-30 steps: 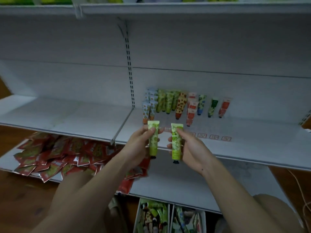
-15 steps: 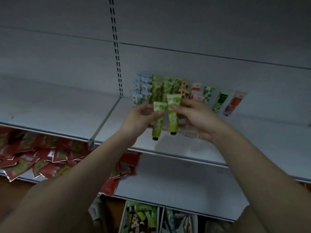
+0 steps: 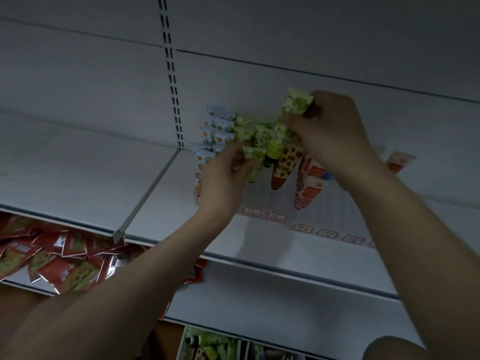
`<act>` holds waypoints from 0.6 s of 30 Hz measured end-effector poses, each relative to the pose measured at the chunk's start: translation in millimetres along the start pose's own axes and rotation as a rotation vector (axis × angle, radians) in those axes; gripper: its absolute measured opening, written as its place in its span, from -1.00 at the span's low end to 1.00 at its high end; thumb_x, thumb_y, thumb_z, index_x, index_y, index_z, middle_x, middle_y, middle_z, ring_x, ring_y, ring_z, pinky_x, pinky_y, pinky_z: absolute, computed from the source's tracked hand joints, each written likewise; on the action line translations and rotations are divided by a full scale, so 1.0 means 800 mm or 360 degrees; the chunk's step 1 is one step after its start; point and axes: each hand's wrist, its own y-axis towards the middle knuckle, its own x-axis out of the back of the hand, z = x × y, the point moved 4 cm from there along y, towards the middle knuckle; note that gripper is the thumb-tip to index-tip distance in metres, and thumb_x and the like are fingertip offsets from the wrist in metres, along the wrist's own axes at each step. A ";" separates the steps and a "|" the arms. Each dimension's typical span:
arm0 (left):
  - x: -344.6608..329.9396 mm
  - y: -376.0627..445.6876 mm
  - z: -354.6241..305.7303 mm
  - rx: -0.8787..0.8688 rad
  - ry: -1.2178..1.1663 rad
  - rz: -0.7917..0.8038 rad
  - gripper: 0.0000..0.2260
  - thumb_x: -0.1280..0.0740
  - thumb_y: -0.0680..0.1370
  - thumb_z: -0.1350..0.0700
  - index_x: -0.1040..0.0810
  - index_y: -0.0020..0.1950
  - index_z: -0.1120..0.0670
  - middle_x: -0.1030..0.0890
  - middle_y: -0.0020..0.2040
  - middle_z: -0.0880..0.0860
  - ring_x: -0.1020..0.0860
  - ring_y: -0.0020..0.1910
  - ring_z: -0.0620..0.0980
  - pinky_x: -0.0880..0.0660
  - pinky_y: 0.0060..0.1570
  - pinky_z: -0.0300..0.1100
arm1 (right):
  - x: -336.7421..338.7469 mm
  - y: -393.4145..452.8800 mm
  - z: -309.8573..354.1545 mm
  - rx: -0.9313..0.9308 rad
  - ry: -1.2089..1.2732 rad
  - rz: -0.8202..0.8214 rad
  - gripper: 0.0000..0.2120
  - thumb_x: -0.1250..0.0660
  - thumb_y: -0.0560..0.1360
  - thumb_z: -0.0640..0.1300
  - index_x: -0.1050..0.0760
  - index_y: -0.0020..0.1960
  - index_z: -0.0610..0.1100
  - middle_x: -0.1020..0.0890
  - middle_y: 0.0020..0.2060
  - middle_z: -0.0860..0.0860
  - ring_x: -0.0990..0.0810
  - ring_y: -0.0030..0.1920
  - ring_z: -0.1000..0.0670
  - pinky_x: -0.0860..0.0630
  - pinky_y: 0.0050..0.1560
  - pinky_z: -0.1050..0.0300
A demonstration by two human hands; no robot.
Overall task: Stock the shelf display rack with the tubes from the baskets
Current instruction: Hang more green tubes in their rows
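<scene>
The right hand (image 3: 330,128) pinches a green tube (image 3: 285,123) by its flat crimped end, fingers closed on it, and the tube's long axis slopes down and to the left, its cap end lost among the green tubes already leaning in the display rack (image 3: 275,203) on the shelf (image 3: 78,175). The left hand (image 3: 223,178) is lower and further left, closed around a second green tube (image 3: 253,162) that hangs nearly upright, crimp up and cap down, touching the front of the same green row. Both tubes lie directly over that green lane, between the pale orange-printed tubes (image 3: 207,154) on the left and the spotted red-capped tube (image 3: 285,165) on the right. Judging by this, the left hand's tube is nearer its resting place, while the right hand's tube still needs to tilt back and slide down behind it. The baskets (image 3: 215,346) sit well below, at the bottom edge.
</scene>
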 end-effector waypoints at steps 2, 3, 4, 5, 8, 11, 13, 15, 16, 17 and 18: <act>-0.006 0.003 0.002 -0.0004 -0.0001 0.0021 -0.91 -0.37 0.57 0.14 -0.57 0.07 0.06 -0.64 -0.11 -0.08 -0.59 -0.10 -0.21 -0.51 -0.15 -0.29 | 0.000 -0.030 -0.002 -0.0008 0.0187 -0.0101 -0.73 -0.36 0.52 -0.10 -0.46 -0.16 -0.31 -0.55 -0.27 -0.16 -0.52 -0.30 -0.04 -0.34 -0.34 0.16; -0.008 0.005 0.001 -0.0026 0.0003 0.0034 -0.94 -0.35 0.58 0.15 -0.56 0.05 0.07 -0.63 -0.13 -0.07 -0.59 -0.11 -0.19 -0.51 -0.16 -0.27 | -0.001 -0.047 -0.001 0.0001 0.0285 -0.0128 -0.77 -0.34 0.54 -0.11 -0.46 -0.13 -0.29 -0.55 -0.26 -0.17 -0.51 -0.29 -0.04 -0.36 -0.34 0.18; -0.010 0.007 -0.001 -0.0053 0.0031 0.0042 -0.94 -0.34 0.59 0.14 -0.55 0.03 0.11 -0.63 -0.14 -0.03 -0.59 -0.12 -0.13 -0.53 -0.17 -0.19 | -0.004 -0.064 -0.001 0.0009 0.0398 -0.0132 -0.85 -0.31 0.55 -0.14 -0.47 -0.08 -0.24 -0.56 -0.22 -0.15 -0.53 -0.27 -0.02 -0.39 -0.33 0.22; -0.012 0.008 0.000 -0.0074 0.0080 0.0042 -0.91 -0.33 0.59 0.13 -0.54 0.02 0.15 -0.63 -0.14 0.04 -0.59 -0.13 -0.04 -0.53 -0.18 -0.07 | -0.010 -0.080 -0.004 -0.0006 0.0517 -0.0107 -0.94 -0.28 0.56 -0.15 -0.47 -0.03 -0.15 -0.56 -0.21 -0.13 -0.54 -0.26 0.00 -0.43 -0.31 0.24; -0.018 0.010 0.008 -0.0062 0.0228 0.0035 -0.83 -0.33 0.58 0.09 -0.51 0.02 0.21 -0.60 -0.13 0.18 -0.57 -0.13 0.11 -0.49 -0.17 0.12 | -0.042 -0.122 -0.026 -0.0120 0.0623 0.0084 -0.93 -0.20 0.50 -0.09 -0.39 -0.02 0.02 -0.55 -0.22 -0.07 -0.57 -0.27 -0.08 -0.51 -0.30 -0.06; -0.025 0.011 0.010 0.0003 0.0227 0.0066 -0.83 -0.31 0.61 0.09 -0.49 0.05 0.20 -0.60 -0.08 0.16 -0.56 -0.09 0.08 -0.52 -0.10 0.09 | -0.079 -0.146 -0.060 -0.0185 0.0245 0.0350 -0.91 -0.19 0.55 -0.11 -0.30 -0.10 0.03 -0.48 -0.25 0.00 -0.49 -0.28 0.01 -0.38 -0.34 0.00; -0.029 0.013 0.010 0.0030 0.0244 0.0063 -0.86 -0.28 0.62 0.11 -0.48 0.08 0.17 -0.59 -0.08 0.06 -0.54 -0.12 -0.05 -0.51 -0.14 -0.09 | -0.098 -0.152 -0.079 -0.0118 0.0029 0.0486 -0.89 -0.17 0.57 -0.11 -0.26 -0.10 0.01 -0.45 -0.24 -0.01 -0.44 -0.24 0.00 -0.32 -0.32 0.03; -0.032 0.015 0.011 0.0059 0.0309 0.0049 -0.88 -0.27 0.64 0.09 -0.45 0.09 0.13 -0.55 -0.12 -0.03 -0.50 -0.18 -0.12 -0.44 -0.28 -0.31 | -0.109 -0.152 -0.086 -0.0056 -0.0102 0.0547 -0.95 -0.16 0.58 -0.12 -0.29 -0.01 -0.06 -0.46 -0.21 -0.04 -0.46 -0.20 -0.05 -0.41 -0.25 -0.01; -0.034 0.015 0.013 0.0076 0.0341 0.0038 -0.87 -0.26 0.64 0.08 -0.44 0.10 0.12 -0.52 -0.14 -0.06 -0.48 -0.20 -0.13 -0.41 -0.32 -0.38 | -0.113 -0.151 -0.087 -0.0047 -0.0123 0.0560 -0.94 -0.16 0.58 -0.13 -0.30 0.03 -0.08 -0.48 -0.20 -0.04 -0.47 -0.20 -0.06 -0.45 -0.21 -0.04; -0.035 0.015 0.015 0.0086 0.0355 0.0032 -0.85 -0.27 0.64 0.06 -0.45 0.12 0.12 -0.51 -0.14 -0.07 -0.48 -0.20 -0.13 -0.39 -0.34 -0.43 | -0.116 -0.150 -0.087 -0.0056 -0.0128 0.0575 -0.93 -0.16 0.58 -0.14 -0.30 0.04 -0.09 -0.48 -0.21 -0.04 -0.47 -0.21 -0.05 -0.46 -0.19 -0.05; -0.037 0.014 0.018 0.0099 0.0349 0.0040 -0.82 -0.28 0.63 0.05 -0.46 0.15 0.12 -0.53 -0.12 -0.07 -0.50 -0.18 -0.13 -0.39 -0.32 -0.46 | -0.118 -0.149 -0.086 -0.0057 -0.0123 0.0576 -0.93 -0.17 0.57 -0.14 -0.29 0.03 -0.09 -0.47 -0.23 -0.03 -0.47 -0.23 -0.03 -0.46 -0.20 -0.04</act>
